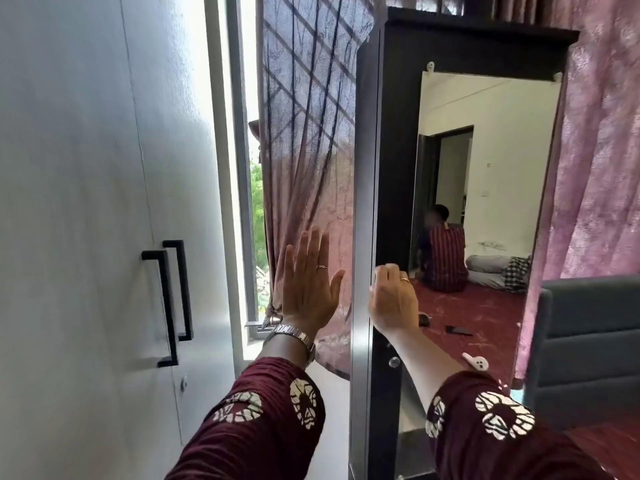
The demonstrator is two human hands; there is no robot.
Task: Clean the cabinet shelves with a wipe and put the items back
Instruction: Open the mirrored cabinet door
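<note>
The tall dark cabinet [398,133] stands upright beside the curtain [304,133], with its long axis straight up and down and its mirrored door [485,161] facing the person. The right hand [393,299] has its fingers curled round the door's left edge. The left hand [308,282] is flat and empty, fingers straight, by the curtain. Looks like the door-opening step (no wipe in sight), so I'd pull slowly from that edge and use the left hand to keep the curtain out of the swing.

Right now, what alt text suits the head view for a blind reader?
The right hand grips the edge of a dark cabinet with a mirror, while the open left hand is raised before a mauve curtain. A white wardrobe with black handles stands left.
</note>
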